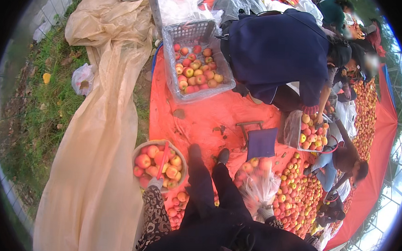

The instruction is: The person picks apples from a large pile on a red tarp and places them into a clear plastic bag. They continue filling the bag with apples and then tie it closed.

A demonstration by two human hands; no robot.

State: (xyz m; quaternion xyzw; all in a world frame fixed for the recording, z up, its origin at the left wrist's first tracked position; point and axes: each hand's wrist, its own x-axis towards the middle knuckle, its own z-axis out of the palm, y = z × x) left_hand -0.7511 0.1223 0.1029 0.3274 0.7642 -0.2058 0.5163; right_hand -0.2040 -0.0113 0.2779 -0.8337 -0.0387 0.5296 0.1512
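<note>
My left hand point(155, 182), in a pale glove, grips the red handle point(164, 159) of a round bucket point(184, 172) full of red and yellow apples. The bucket is at the left of my legs. On the other side, my gloved right hand point(265, 211) holds the gathered neck of a clear plastic bag point(261, 183) with several apples inside. The bag hangs beside my right leg, above the apple pile point(294, 195). Some of its apples are hidden by the creased plastic.
A plastic-lined crate point(197, 98) of apples stands ahead. A bent-over person point(280, 51) works at a smaller lined crate point(291, 130). Nearby is a folding stool point(262, 142) on the orange tarp point(201, 122). Beige sheeting point(96, 174) lies at left; other people crouch at right.
</note>
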